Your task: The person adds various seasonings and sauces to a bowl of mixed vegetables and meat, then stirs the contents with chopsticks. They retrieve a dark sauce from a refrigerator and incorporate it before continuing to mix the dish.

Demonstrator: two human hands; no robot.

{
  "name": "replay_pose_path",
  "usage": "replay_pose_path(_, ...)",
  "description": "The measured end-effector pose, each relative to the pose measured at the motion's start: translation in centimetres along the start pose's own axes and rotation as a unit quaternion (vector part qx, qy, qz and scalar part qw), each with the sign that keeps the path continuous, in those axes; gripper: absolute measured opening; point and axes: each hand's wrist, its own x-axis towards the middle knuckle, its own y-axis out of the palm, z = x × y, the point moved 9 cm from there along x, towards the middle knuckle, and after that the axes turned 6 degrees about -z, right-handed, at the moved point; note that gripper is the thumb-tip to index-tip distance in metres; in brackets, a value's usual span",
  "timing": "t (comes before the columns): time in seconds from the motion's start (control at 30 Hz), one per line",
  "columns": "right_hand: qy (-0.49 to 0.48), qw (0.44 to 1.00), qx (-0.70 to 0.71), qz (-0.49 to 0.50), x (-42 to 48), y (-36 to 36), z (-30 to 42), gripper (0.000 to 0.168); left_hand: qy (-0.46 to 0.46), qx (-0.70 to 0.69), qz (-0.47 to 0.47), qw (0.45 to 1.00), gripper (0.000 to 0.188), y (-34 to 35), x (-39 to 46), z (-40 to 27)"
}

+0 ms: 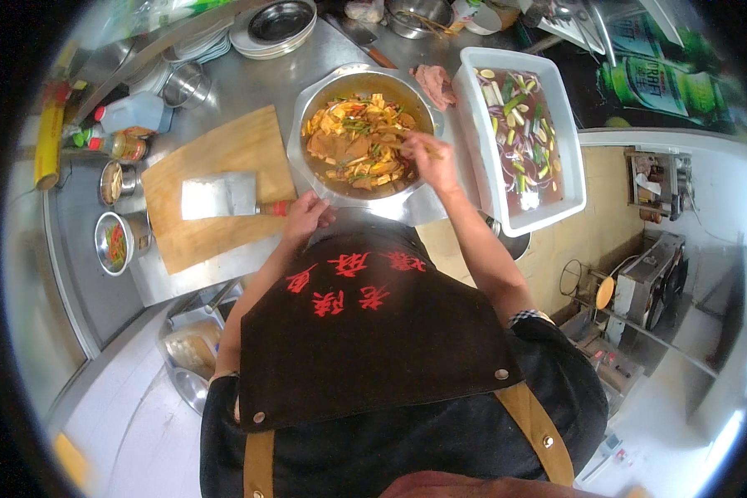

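Observation:
A wide steel basin (360, 196) before me holds sliced, sauced food with pale slices, green pieces and red bits. My right hand (432, 163) grips wooden chopsticks (395, 132) whose tips reach into this food. At the basin's near left rim is my left hand (311, 215), fingers curled; whether it touches the rim is unclear. Just left of that hand, a cleaver (219, 196) with a red-banded wooden handle lies flat on a wooden cutting board (162, 233).
Right of the basin stands a white plastic tub (488, 168) of liquid with cut vegetables; a pink cloth (434, 86) lies between. Stacked plates (243, 37), another knife (352, 31) and a steel bowl (418, 18) sit behind. Bottles and small bowls (113, 243) line the left side.

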Motion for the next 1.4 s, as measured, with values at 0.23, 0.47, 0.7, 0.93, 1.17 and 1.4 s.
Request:
replay_pose_path(0.23, -0.066, 0.993, -0.093, 0.037, -0.9, 5.7, 2.5, 0.021, -0.010, 0.057, 0.031, 0.998, 0.014, 0.0, 0.0, 0.9)
replay_pose_path(0.47, 0.148, 0.989, 0.023, -0.003, -4.2, -3.7, 2.4, 0.028, 0.062, -0.012, 0.008, 0.998, 0.023, 0.3, -2.5, -2.2)
replay_pose_path(0.7, 0.235, 0.956, 0.046, -0.172, -9.1, -4.1, -8.5, 0.031, 0.077, -0.013, -0.022, 0.997, 0.030, -7.3, -3.6, 1.0)
replay_pose_path(0.93, 0.114, 0.972, -0.051, -0.198, -8.7, -1.1, -4.5, 0.025, 0.023, -0.172, -0.084, 0.981, 0.035, -11.6, -3.8, -0.4)
replay_pose_path(1.17, 0.351, 0.910, 0.000, -0.223, -14.1, -0.3, -6.0, 0.046, 0.041, -0.203, -0.133, 0.969, 0.034, -15.1, -3.7, -0.9)
replay_pose_path(1.4, 0.445, 0.895, -0.004, 0.027, -20.4, 5.8, -0.8, 0.024, 0.042, -0.087, -0.177, 0.979, 0.034, -22.2, -3.5, 1.5)
